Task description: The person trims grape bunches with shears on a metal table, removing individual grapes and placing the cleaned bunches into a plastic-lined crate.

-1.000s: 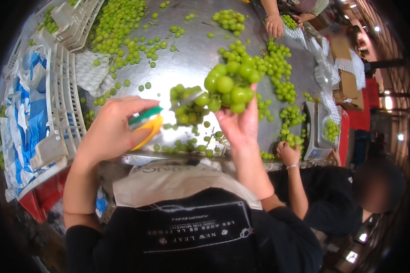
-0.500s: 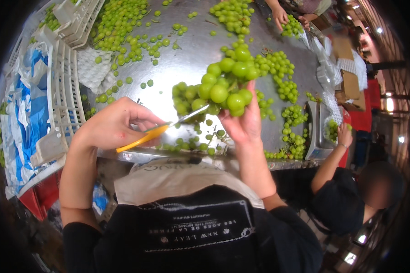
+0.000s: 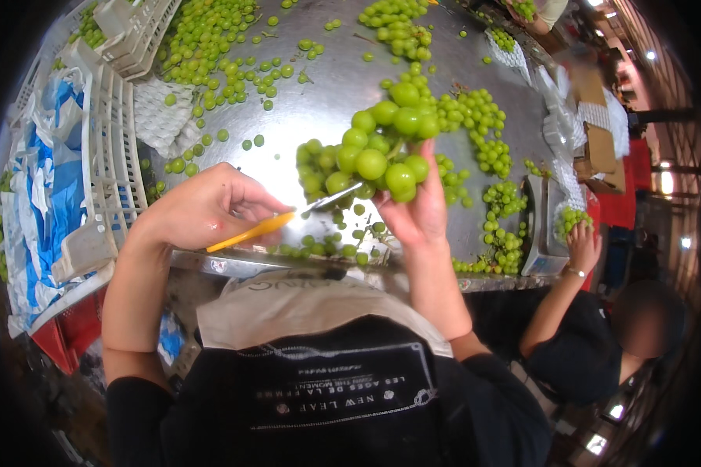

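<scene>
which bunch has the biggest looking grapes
The bunch in the person's right hand, by the scissors: its grapes look larger than those on the table.

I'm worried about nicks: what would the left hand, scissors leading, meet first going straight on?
The scissors would likely meet the grape bunch first, with the right hand, which holds it, close beyond; depth is unclear.

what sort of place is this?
Probably a fruit sorting or packing room: green grapes spread over a metal table, a white plastic crate beside it, and a co-worker's hand at more grapes.
</scene>
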`<state>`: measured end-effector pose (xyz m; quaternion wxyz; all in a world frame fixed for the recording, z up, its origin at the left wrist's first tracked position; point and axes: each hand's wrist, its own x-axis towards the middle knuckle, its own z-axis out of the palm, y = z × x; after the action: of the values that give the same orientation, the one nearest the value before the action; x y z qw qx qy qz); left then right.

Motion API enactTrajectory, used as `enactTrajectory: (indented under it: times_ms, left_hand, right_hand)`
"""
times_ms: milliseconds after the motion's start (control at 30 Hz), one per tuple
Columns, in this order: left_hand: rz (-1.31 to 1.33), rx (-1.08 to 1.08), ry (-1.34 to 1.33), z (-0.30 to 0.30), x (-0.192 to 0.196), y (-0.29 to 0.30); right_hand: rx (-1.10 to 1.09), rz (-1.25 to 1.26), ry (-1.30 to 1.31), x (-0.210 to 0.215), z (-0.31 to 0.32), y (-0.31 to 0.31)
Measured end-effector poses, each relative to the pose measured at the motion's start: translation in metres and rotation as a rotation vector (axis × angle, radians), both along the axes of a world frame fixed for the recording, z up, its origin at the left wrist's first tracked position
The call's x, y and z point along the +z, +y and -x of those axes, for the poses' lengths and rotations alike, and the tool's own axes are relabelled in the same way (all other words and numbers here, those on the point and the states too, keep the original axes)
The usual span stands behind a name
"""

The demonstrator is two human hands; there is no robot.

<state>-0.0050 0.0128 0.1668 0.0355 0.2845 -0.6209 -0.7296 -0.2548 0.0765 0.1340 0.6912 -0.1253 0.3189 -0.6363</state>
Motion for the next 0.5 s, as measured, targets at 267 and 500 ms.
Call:
enactTrajectory:
  times_ms: [267, 500]
  left_hand:
    - [-0.180, 0.013, 0.083, -0.003, -0.008, 0.001]
    - [-0.319, -0.074, 0.212, -0.006, -0.023, -0.003]
  right_hand:
    - [-0.015, -0.021, -0.028, 0.001, 0.006, 0.000]
    - [0.029, 0.051, 0.008, -0.007, 0.007, 0.000]
